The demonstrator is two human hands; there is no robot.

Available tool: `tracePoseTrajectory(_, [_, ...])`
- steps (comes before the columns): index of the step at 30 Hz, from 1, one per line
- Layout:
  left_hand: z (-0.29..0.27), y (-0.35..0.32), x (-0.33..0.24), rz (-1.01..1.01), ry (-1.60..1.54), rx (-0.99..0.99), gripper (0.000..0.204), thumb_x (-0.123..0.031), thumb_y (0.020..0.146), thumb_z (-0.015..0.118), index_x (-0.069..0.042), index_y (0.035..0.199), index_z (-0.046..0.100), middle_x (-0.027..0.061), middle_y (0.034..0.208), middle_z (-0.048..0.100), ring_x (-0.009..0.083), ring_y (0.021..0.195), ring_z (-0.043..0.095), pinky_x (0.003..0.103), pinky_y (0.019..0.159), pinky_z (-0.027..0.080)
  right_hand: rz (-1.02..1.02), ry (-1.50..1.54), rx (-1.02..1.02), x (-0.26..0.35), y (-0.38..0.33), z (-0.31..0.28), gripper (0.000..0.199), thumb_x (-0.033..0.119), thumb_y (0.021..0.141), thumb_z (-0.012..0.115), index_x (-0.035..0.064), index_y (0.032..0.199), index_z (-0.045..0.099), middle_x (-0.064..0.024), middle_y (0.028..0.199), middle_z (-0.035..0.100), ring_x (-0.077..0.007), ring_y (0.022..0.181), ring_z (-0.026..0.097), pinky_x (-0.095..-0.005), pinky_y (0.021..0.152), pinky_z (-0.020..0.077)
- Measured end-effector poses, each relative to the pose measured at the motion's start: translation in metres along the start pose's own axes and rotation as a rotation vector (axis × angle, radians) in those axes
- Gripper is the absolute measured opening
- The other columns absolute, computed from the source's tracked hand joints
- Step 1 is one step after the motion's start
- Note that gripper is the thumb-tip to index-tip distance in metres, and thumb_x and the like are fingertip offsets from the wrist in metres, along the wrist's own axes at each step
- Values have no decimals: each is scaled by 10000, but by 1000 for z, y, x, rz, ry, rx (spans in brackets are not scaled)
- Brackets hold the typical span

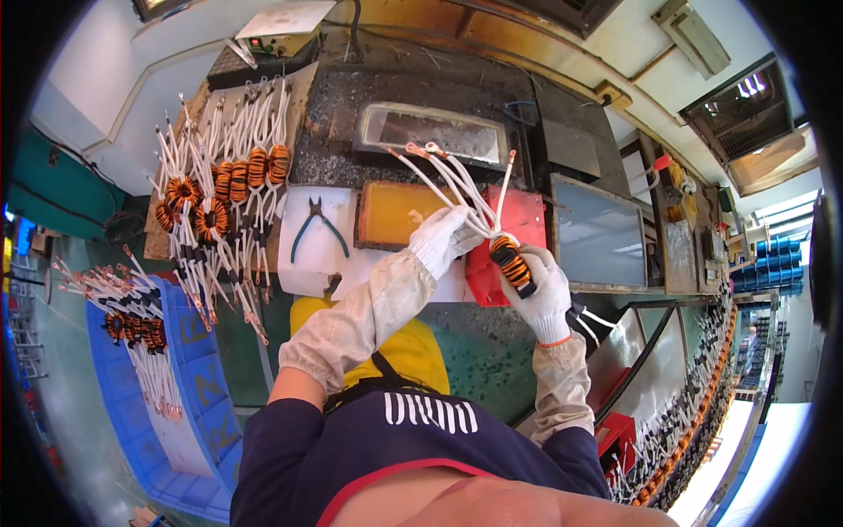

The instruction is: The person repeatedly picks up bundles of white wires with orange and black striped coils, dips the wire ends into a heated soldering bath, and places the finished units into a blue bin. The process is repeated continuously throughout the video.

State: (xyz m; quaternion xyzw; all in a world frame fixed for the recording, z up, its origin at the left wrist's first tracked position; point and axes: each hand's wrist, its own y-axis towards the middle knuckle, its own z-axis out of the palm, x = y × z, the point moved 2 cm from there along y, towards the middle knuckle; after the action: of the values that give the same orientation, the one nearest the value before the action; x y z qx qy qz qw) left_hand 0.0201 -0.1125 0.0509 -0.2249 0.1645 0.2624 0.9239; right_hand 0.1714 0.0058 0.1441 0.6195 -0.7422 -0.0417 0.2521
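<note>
My right hand (pixel 542 297), in a white glove, is closed around an orange-and-black wound toroidal coil (pixel 509 260). White sleeved leads (pixel 462 186) fan up and away from the coil. Their ends are bare copper or copper lugs. At the base of these leads, my gloved left hand (pixel 439 239) has its fingers closed on them. One lead stands apart on the right. Black-and-white leads (pixel 590 321) come out below my right hand. Behind the coil lies a red tray or box (pixel 488 279), partly hidden by it. Green-handled pliers (pixel 318 230) lie left of my left hand.
A steel-rimmed rectangular pot (pixel 358 132) stands at the back, with an orange-yellow block (pixel 386 211) in front. Many coils (pixel 239 181) lie on a board at the left. A blue bin (pixel 189 351) holds more. A grey-topped panel (pixel 597 235) and coil-filled rack (pixel 694 422) are right.
</note>
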Motion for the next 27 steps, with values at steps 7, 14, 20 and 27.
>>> tracePoseTrajectory(7, [1,32,6,84,-4,-54,152,-175,962,569,-72,1072,546,123,1040,671,264,1000,659,393,883,543,-30,-70,46,-25,20,9,359,178,671,749,73,986,614,-91,1037,610,-311,920,626,-406,793,517])
tracePoseTrajectory(14, [-8,69,-3,5,-67,114,262,-191,982,500,-27,1165,591,156,1148,660,252,1042,653,370,933,521,-79,-125,65,-34,44,13,377,162,658,737,67,1002,614,-90,1018,606,-307,912,622,-406,792,517])
tracePoseTrajectory(20, [-8,80,-11,-23,-60,140,285,-172,994,456,-26,1199,589,161,1181,653,258,1066,648,368,937,519,-103,-148,93,-39,56,18,373,169,663,744,63,994,609,-99,1006,603,-309,920,616,-407,796,512])
tracePoseTrajectory(27, [-18,91,-14,-16,-62,80,276,-162,992,459,-34,1196,592,156,1165,660,264,1052,654,372,913,528,-99,-182,162,-37,66,23,404,196,670,748,60,1022,604,-102,1005,589,-296,971,598,-406,839,497])
